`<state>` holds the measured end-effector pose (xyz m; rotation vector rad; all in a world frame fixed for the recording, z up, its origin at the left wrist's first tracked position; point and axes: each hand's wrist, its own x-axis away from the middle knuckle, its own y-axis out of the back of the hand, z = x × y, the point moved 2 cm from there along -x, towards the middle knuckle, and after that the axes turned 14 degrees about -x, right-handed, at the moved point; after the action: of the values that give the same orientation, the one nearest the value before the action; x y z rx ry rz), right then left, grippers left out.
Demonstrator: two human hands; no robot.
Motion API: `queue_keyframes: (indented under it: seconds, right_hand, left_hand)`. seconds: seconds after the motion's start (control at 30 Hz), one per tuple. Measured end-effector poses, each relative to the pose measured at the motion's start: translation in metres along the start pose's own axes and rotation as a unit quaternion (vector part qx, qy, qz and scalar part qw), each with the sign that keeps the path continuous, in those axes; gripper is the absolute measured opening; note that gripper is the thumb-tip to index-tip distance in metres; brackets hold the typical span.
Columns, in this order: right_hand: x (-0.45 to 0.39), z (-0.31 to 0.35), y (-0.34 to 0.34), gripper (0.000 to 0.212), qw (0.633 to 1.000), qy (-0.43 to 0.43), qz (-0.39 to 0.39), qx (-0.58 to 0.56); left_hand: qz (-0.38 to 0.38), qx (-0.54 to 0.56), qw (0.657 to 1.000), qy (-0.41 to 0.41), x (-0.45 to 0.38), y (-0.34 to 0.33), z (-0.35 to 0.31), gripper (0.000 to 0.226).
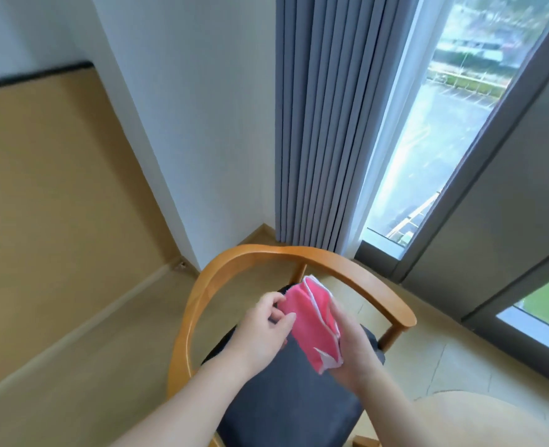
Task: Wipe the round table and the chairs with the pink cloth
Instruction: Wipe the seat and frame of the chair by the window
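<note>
Wall (186, 108): pale, far beyond both hands, meeting a tan panel off to the left.
Curtain (318, 124): grey, pleated, hanging straight ahead of the hands, down to the floor behind the chair.
Window (444, 124): tall, beyond and right of the right hand, just beside the curtain.
Floor (89, 366): light, spreading below and to the left of the left hand.
Chair (234, 272): curved wooden backrest arching round the far side of both hands; its dark seat lies beneath them.
Table (492, 417): only a pale rounded edge shows, near and right of the right forearm.
Left hand (263, 330): over the seat, fingers curled, pinching the left edge of the cloth.
Right hand (352, 346): palm turned towards the left hand, fingers grasping the cloth's right side and lower end.
Pink cloth (308, 321): folded, with white trim, held up between the two hands, above the seat and clear of it.
</note>
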<state>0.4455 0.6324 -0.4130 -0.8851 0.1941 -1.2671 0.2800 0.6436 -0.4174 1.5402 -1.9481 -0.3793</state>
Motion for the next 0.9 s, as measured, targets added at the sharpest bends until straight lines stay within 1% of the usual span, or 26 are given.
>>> queue_keyframes:
  seconds: [0.03, 0.1, 0.17, 0.23, 0.3, 0.37, 0.4, 0.47, 0.57, 0.63, 0.67, 0.73, 0.77, 0.83, 0.9]
  right_hand:
    - [0.007, 0.011, -0.018, 0.044, 0.999, 0.017, 0.027, 0.021]
    - [0.02, 0.025, -0.049, 0.043, 0.996, 0.032, 0.043, 0.066]
    - [0.029, 0.028, -0.074, 0.039, 0.994, 0.018, 0.042, 0.097]
    - [0.038, 0.02, -0.096, 0.033, 0.987, 0.031, 0.061, 0.148]
    - [0.05, 0.011, -0.118, 0.033, 0.973, 0.061, 0.088, 0.202]
    - [0.061, 0.001, -0.135, 0.032, 0.965, 0.075, 0.11, 0.227]
    - [0.065, -0.001, -0.142, 0.03, 0.963, 0.078, 0.116, 0.23]
    - [0.072, -0.005, -0.153, 0.027, 0.964, 0.08, 0.116, 0.227]
    - [0.081, -0.015, -0.171, 0.033, 0.964, 0.068, 0.091, 0.239]
    - [0.085, -0.028, -0.187, 0.037, 0.949, 0.072, 0.07, 0.297]
    - [0.086, -0.036, -0.195, 0.032, 0.94, 0.081, 0.056, 0.327]
    - [0.089, -0.051, -0.21, 0.012, 0.93, 0.101, 0.019, 0.353]
    - [0.091, -0.057, -0.216, 0.011, 0.931, 0.103, -0.003, 0.35]
    - [0.093, -0.066, -0.222, 0.022, 0.943, 0.09, -0.045, 0.318]
    - [0.097, -0.071, -0.224, 0.027, 0.958, 0.076, -0.078, 0.263]
  left_hand:
    - [-0.014, 0.017, 1.0, 0.0, 0.01, 0.013, -0.013, 0.03]
    - [-0.034, 0.064, 0.997, 0.004, 0.03, 0.037, -0.033, 0.045]
    - [-0.037, 0.11, 0.993, 0.012, 0.052, 0.055, -0.044, 0.051]
    - [-0.045, 0.15, 0.988, 0.019, 0.073, 0.066, -0.048, 0.056]
    - [-0.086, 0.168, 0.982, 0.028, 0.094, 0.076, -0.048, 0.053]
    - [-0.134, 0.183, 0.973, 0.045, 0.111, 0.086, -0.043, 0.039]
    - [-0.146, 0.193, 0.969, 0.051, 0.119, 0.09, -0.04, 0.033]
    - [-0.143, 0.208, 0.966, 0.048, 0.134, 0.098, -0.031, 0.028]
    - [-0.103, 0.197, 0.975, 0.025, 0.158, 0.108, -0.019, 0.035]
    - [-0.077, 0.177, 0.981, 0.008, 0.174, 0.115, -0.01, 0.04]
    - [-0.066, 0.174, 0.983, 0.0, 0.182, 0.12, -0.005, 0.042]
    - [-0.05, 0.206, 0.977, -0.012, 0.199, 0.13, 0.008, 0.043]
    - [-0.049, 0.236, 0.97, -0.007, 0.207, 0.136, 0.015, 0.042]
    - [-0.084, 0.272, 0.958, 0.025, 0.218, 0.146, 0.03, 0.034]
    - [-0.148, 0.257, 0.953, 0.063, 0.228, 0.157, 0.044, 0.019]
